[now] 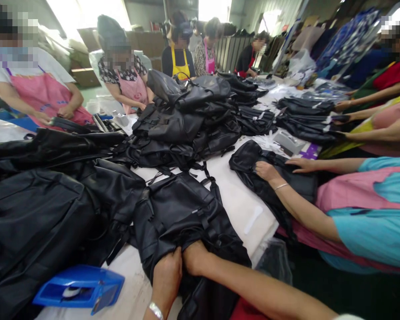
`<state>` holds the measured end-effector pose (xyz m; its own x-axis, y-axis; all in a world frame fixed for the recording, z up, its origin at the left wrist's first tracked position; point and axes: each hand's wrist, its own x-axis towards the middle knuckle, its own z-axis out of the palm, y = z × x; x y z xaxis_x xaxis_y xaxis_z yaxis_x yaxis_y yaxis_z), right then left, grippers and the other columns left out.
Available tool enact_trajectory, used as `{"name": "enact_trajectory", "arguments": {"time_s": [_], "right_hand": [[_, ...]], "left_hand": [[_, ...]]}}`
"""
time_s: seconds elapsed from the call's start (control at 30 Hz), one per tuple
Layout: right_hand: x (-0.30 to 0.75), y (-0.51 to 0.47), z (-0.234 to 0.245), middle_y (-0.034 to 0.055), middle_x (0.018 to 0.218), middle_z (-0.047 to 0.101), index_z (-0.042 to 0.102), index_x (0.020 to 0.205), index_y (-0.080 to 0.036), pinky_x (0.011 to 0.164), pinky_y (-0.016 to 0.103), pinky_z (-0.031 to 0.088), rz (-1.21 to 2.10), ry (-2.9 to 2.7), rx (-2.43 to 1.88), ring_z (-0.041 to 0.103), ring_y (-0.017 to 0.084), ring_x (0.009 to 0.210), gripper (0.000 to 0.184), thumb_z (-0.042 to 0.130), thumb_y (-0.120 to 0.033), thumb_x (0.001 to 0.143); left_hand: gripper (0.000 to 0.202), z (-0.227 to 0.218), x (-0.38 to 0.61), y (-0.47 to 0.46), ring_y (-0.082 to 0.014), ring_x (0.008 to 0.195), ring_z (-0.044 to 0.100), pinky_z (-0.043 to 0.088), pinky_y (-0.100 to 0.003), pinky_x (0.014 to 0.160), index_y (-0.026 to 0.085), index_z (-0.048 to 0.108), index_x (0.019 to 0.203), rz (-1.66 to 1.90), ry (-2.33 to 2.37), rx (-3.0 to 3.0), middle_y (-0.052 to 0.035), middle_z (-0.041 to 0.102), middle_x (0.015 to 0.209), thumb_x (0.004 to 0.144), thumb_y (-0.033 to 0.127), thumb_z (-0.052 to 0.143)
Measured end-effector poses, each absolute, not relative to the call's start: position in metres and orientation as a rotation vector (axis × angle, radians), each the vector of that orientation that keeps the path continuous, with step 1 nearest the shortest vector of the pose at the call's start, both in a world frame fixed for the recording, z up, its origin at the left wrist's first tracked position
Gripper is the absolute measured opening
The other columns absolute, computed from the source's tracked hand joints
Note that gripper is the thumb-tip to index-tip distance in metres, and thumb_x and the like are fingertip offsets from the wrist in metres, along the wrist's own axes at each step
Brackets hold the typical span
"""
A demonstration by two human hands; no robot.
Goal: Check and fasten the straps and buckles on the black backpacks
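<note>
A black backpack [183, 202] lies on the white-covered table in front of me, its straps spread toward the far side. My left hand [168, 269], with a silver bracelet at the wrist, is closed on the edge of the backpack at its near end. Right beside it, my right hand [196, 258] reaches into the backpack's opening, and the black material hides its fingers. To the left of my hands, a blue tape dispenser [82, 288] rests on the table.
Large black bags [36, 222] cover the left side. A tall pile of black backpacks [183, 120] stands mid-table. On the right, a co-worker in a blue shirt [363, 218] handles another black backpack [250, 166]. Several people work around the table. A white strip [253, 220] lies on the cloth.
</note>
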<state>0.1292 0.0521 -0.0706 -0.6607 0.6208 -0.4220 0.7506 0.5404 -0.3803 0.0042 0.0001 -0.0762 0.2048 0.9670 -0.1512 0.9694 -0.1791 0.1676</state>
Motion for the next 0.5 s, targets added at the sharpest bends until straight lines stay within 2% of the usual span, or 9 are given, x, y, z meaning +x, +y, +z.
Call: {"name": "enact_trajectory", "arguments": {"time_s": [0.07,0.17,0.27,0.37,0.43,0.5], "right_hand": [[0.153,0.038,-0.045,0.0205,0.109,0.064,0.067,0.106,-0.011,0.092,0.055,0.047,-0.841,2.583,1.176,0.057,0.036,0.107,0.034,0.057,-0.032,0.082],[0.191,0.021,-0.016,0.0124,0.113,0.064,0.064,0.113,-0.019,0.099,0.048,0.042,-1.027,2.668,1.116,0.054,0.028,0.112,0.036,0.044,-0.039,0.092],[0.214,0.006,-0.012,0.0090,0.121,0.061,0.060,0.120,-0.021,0.108,0.043,0.034,-1.110,2.647,1.129,0.050,0.025,0.120,0.038,0.049,-0.042,0.091],[0.217,-0.007,-0.022,0.0111,0.137,0.049,0.051,0.131,-0.020,0.115,0.046,0.024,-1.064,2.661,1.143,0.036,0.029,0.133,0.052,0.060,-0.041,0.084],[0.211,-0.011,-0.027,0.0111,0.130,0.055,0.056,0.126,-0.020,0.112,0.049,0.027,-1.014,2.683,1.137,0.042,0.031,0.127,0.046,0.062,-0.038,0.083],[0.202,-0.009,-0.029,0.0093,0.116,0.062,0.061,0.118,-0.021,0.104,0.047,0.037,-1.050,2.688,1.165,0.052,0.029,0.114,0.034,0.057,-0.034,0.087]], "left_hand": [[0.037,-0.077,0.007,-0.004,-0.0239,0.075,0.066,0.055,-0.036,0.066,0.014,0.057,0.120,-0.059,1.814,2.226,-0.0089,0.068,0.085,0.089,0.008,0.039],[0.040,-0.087,0.010,-0.010,-0.0258,0.076,0.067,0.056,-0.039,0.067,0.014,0.058,0.117,-0.134,1.719,2.158,-0.0101,0.069,0.087,0.087,0.003,0.035],[0.050,-0.099,0.009,-0.017,-0.0273,0.084,0.067,0.056,-0.043,0.075,0.012,0.056,0.122,-0.139,1.617,2.079,-0.0148,0.069,0.097,0.083,-0.003,0.029],[0.051,-0.099,0.001,-0.029,-0.0233,0.105,0.062,0.050,-0.039,0.095,0.016,0.054,0.127,0.162,1.511,1.952,-0.0136,0.064,0.116,0.084,0.000,0.031],[0.044,-0.093,-0.005,-0.041,-0.0182,0.114,0.057,0.045,-0.034,0.102,0.021,0.055,0.126,0.428,1.495,1.815,-0.0092,0.060,0.124,0.091,0.008,0.032],[0.037,-0.086,-0.007,-0.056,-0.0157,0.113,0.056,0.045,-0.031,0.102,0.021,0.057,0.122,0.603,1.557,1.663,-0.0075,0.060,0.122,0.095,0.019,0.030]]}}
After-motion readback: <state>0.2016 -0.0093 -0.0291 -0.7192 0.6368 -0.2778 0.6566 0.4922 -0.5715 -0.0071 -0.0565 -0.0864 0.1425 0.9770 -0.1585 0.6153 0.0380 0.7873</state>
